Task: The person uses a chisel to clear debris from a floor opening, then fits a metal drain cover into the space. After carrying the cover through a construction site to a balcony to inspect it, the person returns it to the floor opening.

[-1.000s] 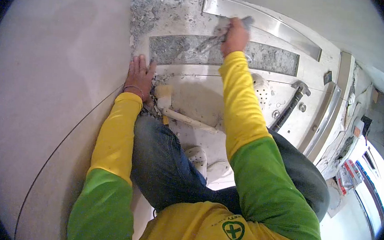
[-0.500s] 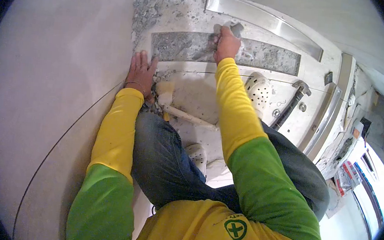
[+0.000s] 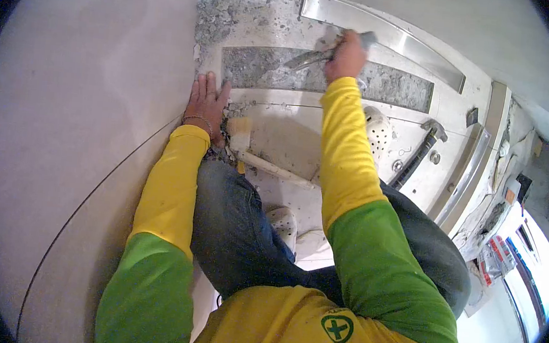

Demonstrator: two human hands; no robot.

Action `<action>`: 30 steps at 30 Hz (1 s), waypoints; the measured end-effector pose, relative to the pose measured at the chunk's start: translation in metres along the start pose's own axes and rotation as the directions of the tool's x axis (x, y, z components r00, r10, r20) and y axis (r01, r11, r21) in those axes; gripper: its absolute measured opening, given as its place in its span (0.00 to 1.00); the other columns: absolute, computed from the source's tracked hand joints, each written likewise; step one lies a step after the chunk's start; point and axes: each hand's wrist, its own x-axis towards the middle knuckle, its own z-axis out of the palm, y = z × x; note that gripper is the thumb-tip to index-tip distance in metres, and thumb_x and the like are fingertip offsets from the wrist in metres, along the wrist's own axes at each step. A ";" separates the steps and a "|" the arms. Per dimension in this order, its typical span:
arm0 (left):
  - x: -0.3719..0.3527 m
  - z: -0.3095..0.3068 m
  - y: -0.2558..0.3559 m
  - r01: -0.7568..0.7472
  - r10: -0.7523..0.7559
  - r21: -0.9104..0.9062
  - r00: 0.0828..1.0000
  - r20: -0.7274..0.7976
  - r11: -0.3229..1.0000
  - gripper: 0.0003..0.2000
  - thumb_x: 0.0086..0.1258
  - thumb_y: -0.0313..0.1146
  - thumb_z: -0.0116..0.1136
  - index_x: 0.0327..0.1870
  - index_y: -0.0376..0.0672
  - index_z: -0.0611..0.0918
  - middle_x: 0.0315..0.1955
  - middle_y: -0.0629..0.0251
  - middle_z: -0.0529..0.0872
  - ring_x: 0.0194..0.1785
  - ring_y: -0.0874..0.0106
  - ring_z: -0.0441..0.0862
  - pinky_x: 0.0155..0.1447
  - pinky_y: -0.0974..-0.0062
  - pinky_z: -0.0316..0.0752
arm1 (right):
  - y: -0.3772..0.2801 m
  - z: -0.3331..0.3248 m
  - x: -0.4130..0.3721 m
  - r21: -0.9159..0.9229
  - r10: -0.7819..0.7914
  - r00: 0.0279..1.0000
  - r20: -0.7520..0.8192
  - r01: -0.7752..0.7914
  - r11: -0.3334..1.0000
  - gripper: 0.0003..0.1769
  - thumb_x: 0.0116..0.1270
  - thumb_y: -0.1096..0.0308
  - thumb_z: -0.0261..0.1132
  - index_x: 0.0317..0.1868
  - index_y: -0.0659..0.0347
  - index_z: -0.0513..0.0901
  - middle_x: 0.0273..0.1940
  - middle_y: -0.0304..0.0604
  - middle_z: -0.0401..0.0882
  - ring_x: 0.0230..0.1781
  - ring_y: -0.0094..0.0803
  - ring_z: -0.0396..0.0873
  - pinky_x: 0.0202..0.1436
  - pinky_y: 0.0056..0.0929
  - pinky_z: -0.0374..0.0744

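My right hand (image 3: 347, 57) is wrapped round the grey handle of a trowel (image 3: 307, 59). Its metal blade points left, over a long grey rubble-filled recess (image 3: 396, 87) in the pale floor; motion blurs the blade. My left hand (image 3: 206, 103) lies flat with fingers stretched, at the foot of the wall by the left end of the recess, holding nothing. Just right of that hand lies a brush (image 3: 239, 129) with pale bristles and a long light handle. Crumbled debris (image 3: 225, 20) covers the floor beyond the recess's left end.
A long metal strip (image 3: 384, 37) lies beyond the recess. To the right are a hammer (image 3: 419, 155), small round metal parts (image 3: 398, 165) and another metal strip (image 3: 463, 178) along a raised edge. My perforated shoes (image 3: 377, 135) stand near the recess. A wall (image 3: 76, 121) rises at left.
My right hand has moved right and slightly farther away with the trowel, and more of the blade shows. My left hand stays in place; the whole view has shifted slightly.
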 end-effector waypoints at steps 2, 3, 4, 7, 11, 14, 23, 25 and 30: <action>0.001 0.019 -0.002 -0.011 0.012 0.015 0.997 -0.081 1.000 0.68 0.30 0.49 0.83 0.77 0.48 0.49 0.75 0.38 0.44 0.78 0.42 0.39 0.79 0.53 0.35 | -0.004 -0.015 0.000 -0.280 -0.157 0.987 -0.037 0.140 0.950 0.09 0.64 0.70 0.53 0.29 0.61 0.78 0.26 0.44 0.76 0.25 0.32 0.78 0.28 0.35 0.78; 0.000 0.016 -0.001 -0.007 0.008 0.012 0.996 -0.086 1.000 0.68 0.30 0.49 0.83 0.77 0.48 0.49 0.75 0.38 0.44 0.78 0.42 0.39 0.79 0.53 0.35 | 0.003 -0.021 0.000 -0.700 -0.360 0.922 0.140 0.350 0.623 0.09 0.64 0.70 0.53 0.29 0.60 0.78 0.26 0.43 0.75 0.24 0.32 0.77 0.27 0.34 0.78; -0.001 0.009 -0.001 -0.007 0.007 0.005 0.999 -0.046 1.000 0.68 0.29 0.49 0.83 0.77 0.47 0.49 0.75 0.38 0.44 0.78 0.42 0.40 0.79 0.53 0.35 | 0.034 -0.002 -0.009 -0.376 -0.282 0.957 -0.074 0.236 0.896 0.08 0.64 0.70 0.53 0.30 0.60 0.78 0.26 0.43 0.76 0.25 0.32 0.77 0.28 0.35 0.78; 0.000 -0.011 0.002 0.002 -0.003 0.026 1.000 0.011 1.000 0.69 0.29 0.49 0.83 0.77 0.47 0.49 0.75 0.38 0.44 0.78 0.42 0.40 0.79 0.53 0.35 | 0.072 0.000 0.005 0.013 -0.037 0.999 -0.036 0.037 0.999 0.08 0.65 0.69 0.55 0.35 0.62 0.79 0.26 0.44 0.77 0.25 0.35 0.78 0.30 0.36 0.78; -0.006 -0.002 0.001 -0.046 0.046 0.028 0.999 0.008 0.999 0.71 0.25 0.55 0.82 0.76 0.40 0.50 0.73 0.32 0.45 0.77 0.38 0.40 0.79 0.49 0.36 | 0.005 -0.013 0.004 0.382 0.109 0.993 0.037 -0.115 0.917 0.06 0.62 0.68 0.57 0.32 0.61 0.78 0.27 0.48 0.81 0.31 0.46 0.82 0.35 0.43 0.78; -0.005 -0.007 0.003 -0.012 0.009 0.068 0.999 0.044 0.998 0.68 0.31 0.52 0.82 0.77 0.46 0.49 0.75 0.37 0.44 0.78 0.41 0.39 0.79 0.52 0.36 | 0.052 -0.012 -0.006 -0.003 -0.185 0.981 -0.063 0.185 0.983 0.08 0.61 0.67 0.59 0.32 0.65 0.78 0.25 0.44 0.78 0.21 0.37 0.77 0.31 0.37 0.78; -0.002 -0.007 0.004 -0.011 0.008 0.043 0.998 0.062 0.999 0.69 0.30 0.53 0.82 0.77 0.46 0.49 0.75 0.36 0.44 0.78 0.41 0.39 0.79 0.51 0.36 | -0.005 -0.029 0.017 0.360 0.082 0.993 0.082 -0.106 0.927 0.05 0.62 0.70 0.58 0.30 0.60 0.74 0.24 0.40 0.70 0.25 0.33 0.74 0.34 0.34 0.76; 0.001 0.000 0.002 -0.015 0.013 0.047 0.999 0.045 0.999 0.68 0.30 0.54 0.81 0.77 0.46 0.49 0.75 0.36 0.44 0.78 0.41 0.39 0.79 0.51 0.36 | 0.004 -0.043 0.023 0.133 -0.065 0.996 0.064 0.056 0.990 0.04 0.62 0.70 0.58 0.29 0.60 0.74 0.24 0.40 0.69 0.25 0.33 0.74 0.34 0.35 0.76; 0.000 -0.013 0.004 -0.015 0.011 0.038 0.996 0.086 0.999 0.67 0.32 0.54 0.81 0.77 0.45 0.49 0.75 0.36 0.44 0.78 0.41 0.40 0.79 0.51 0.35 | 0.063 -0.017 -0.025 -0.362 -0.261 0.940 0.218 0.326 0.873 0.05 0.60 0.71 0.57 0.27 0.60 0.72 0.24 0.42 0.71 0.26 0.36 0.73 0.35 0.38 0.75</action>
